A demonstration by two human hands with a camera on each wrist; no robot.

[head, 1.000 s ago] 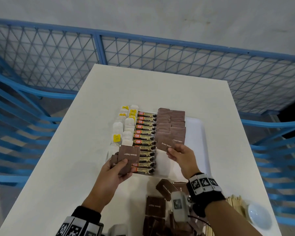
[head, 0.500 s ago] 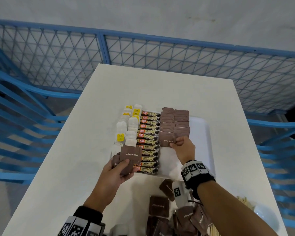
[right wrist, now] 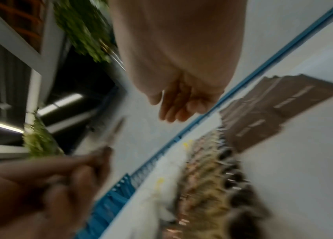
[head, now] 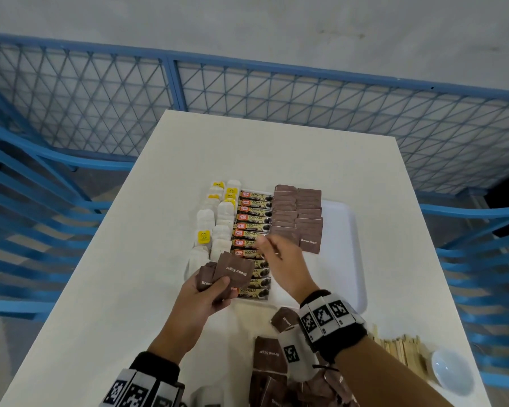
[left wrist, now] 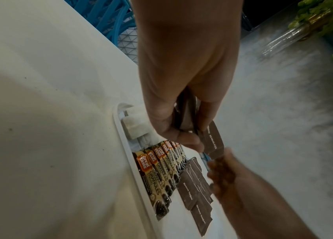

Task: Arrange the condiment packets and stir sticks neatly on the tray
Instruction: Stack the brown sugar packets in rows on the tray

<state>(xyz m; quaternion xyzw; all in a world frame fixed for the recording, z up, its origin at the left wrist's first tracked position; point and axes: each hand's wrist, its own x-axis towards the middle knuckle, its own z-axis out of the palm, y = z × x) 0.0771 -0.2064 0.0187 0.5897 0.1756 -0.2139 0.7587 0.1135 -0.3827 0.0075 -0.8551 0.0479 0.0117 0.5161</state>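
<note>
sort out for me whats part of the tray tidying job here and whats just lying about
Job: white tray; brown sugar packets, more gripped in the left hand; coffee sticks; tea bags; wooden stir sticks; right hand.

Lying about: small white bowl; blue fence.

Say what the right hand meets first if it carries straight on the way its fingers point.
Probably the brown sugar packets held in the left hand: the right hand points left toward them, above the coffee sticks. Depth is unclear.

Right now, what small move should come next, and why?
Probably the empty right hand pinches the top brown paper sugar packet from the fan gripped in the left hand: the brown rows on the white plastic tray stop short of its near end.
</note>
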